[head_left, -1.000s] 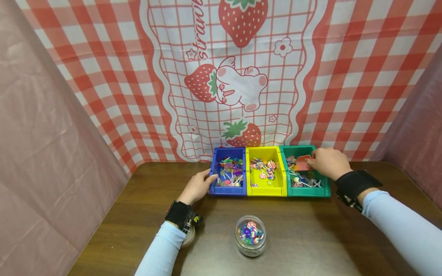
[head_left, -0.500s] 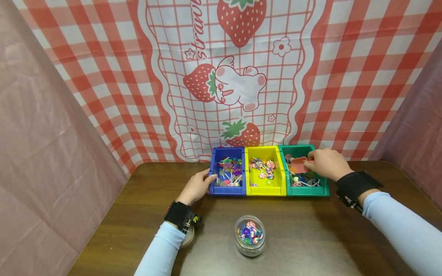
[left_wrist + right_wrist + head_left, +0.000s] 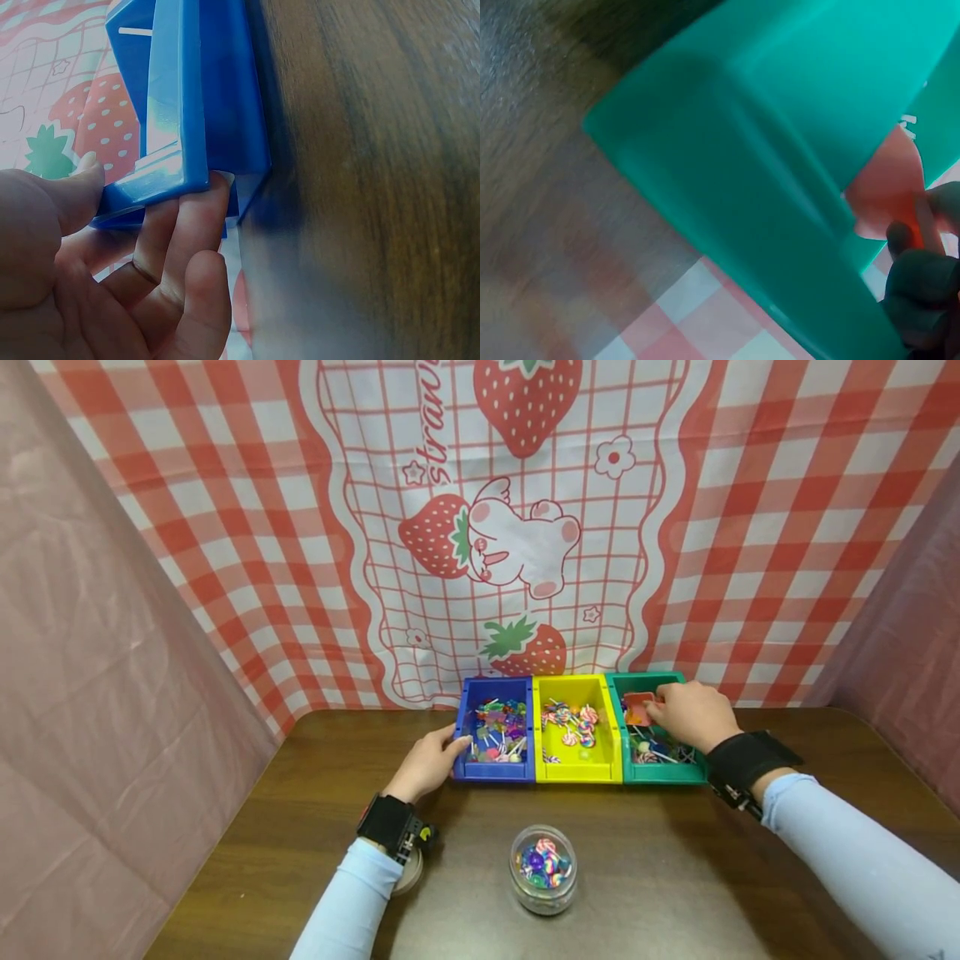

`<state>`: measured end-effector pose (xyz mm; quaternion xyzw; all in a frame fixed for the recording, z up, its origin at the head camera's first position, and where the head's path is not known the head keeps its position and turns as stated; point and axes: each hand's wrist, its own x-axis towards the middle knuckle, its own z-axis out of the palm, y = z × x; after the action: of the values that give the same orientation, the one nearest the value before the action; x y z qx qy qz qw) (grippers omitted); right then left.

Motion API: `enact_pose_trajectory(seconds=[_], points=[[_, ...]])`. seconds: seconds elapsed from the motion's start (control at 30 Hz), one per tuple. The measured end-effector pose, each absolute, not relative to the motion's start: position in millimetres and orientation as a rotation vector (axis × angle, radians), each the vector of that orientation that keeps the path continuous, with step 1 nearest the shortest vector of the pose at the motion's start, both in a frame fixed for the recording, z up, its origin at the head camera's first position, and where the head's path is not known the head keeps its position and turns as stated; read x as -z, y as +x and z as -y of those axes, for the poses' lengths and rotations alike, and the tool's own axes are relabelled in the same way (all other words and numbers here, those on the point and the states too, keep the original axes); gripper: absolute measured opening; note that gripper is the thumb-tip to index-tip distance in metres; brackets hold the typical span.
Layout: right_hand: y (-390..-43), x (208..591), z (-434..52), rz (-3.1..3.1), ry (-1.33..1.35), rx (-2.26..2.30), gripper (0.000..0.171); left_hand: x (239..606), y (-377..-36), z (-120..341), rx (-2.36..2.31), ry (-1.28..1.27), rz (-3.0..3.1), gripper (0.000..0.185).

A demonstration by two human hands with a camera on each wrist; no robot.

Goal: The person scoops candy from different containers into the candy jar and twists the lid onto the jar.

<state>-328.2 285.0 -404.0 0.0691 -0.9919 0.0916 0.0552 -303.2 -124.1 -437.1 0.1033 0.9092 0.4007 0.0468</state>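
My left hand [image 3: 426, 766] grips the near left side of the blue bin [image 3: 495, 772]. In the left wrist view its thumb lies over the rim and the fingers [image 3: 199, 232] are curled against the outside. My right hand [image 3: 693, 714] pinches the handle of a small reddish scoop [image 3: 637, 708]. The scoop is inside the green bin [image 3: 667, 774], toward its back left, over candy pieces and lollipops [image 3: 654, 752]. From the right wrist the green wall hides part of the scoop [image 3: 889, 187] and most of the candy.
Joined between the blue and green bins is a yellow bin [image 3: 581, 774] with several swirl lollipops [image 3: 585, 722]. An open glass jar [image 3: 543, 893] of colourful candies stands in front. A round lid [image 3: 408, 871] lies partly under the left wrist. A checked cloth [image 3: 765, 568] hangs behind.
My right hand has moved the scoop left, then up toward the back of the green bin. The left hand keeps its grip on the blue bin.
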Motion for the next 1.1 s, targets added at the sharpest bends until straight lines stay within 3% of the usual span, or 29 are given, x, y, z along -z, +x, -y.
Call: enact_pose_trajectory(seconds=[0.17,0.53,1.1], points=[[-326,405,-287,3.004,0.259,-0.334,0.031,437,-304,125,-1.216,0.319,-2.781,0.049],[-320,400,-301,2.994,0.3,-0.488,0.048,440,-306,126,-1.214,0.343,-2.779,0.049],[-314,404,-329,2.965,0.395,-0.69,0.046,440,-305,125,-1.205,0.313,-2.777,0.051]])
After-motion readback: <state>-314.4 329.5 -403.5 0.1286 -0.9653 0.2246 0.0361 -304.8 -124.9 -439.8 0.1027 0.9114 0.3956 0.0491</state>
